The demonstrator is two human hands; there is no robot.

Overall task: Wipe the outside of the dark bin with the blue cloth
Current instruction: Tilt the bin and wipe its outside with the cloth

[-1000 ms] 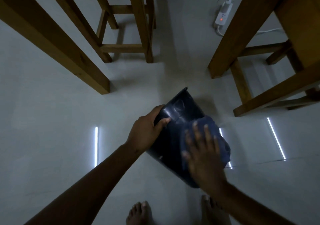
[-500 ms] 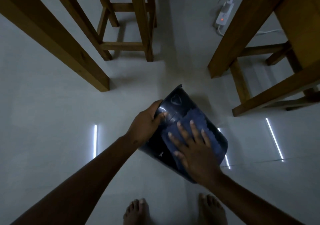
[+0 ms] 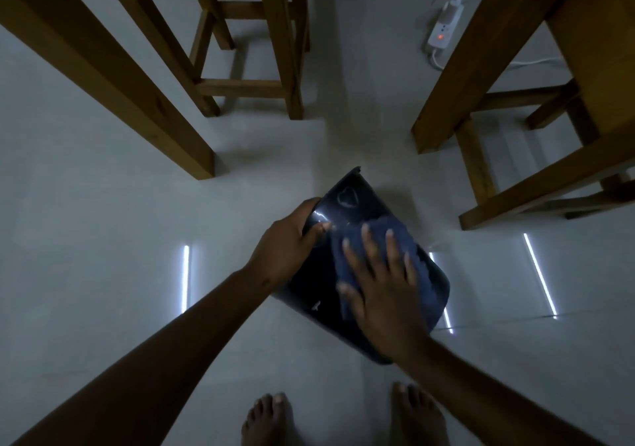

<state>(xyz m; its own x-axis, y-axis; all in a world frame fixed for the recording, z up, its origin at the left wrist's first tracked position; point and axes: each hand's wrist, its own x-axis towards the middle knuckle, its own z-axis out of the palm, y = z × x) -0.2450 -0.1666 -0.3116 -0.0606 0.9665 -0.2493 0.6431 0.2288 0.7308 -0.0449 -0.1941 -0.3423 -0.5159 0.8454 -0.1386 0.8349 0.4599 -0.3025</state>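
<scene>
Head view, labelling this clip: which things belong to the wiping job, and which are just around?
In the job:
dark plastic bin
blue cloth
left hand
right hand

Just around:
wooden furniture legs
white power strip

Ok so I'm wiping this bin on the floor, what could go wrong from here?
The dark bin lies tipped on the smooth floor, steadied only by the left hand at its edge, so a hard push might slide or roll it. The right hand presses the blue cloth with flat fingers, so it could bunch or slip off. Bare feet are close underneath.
</scene>
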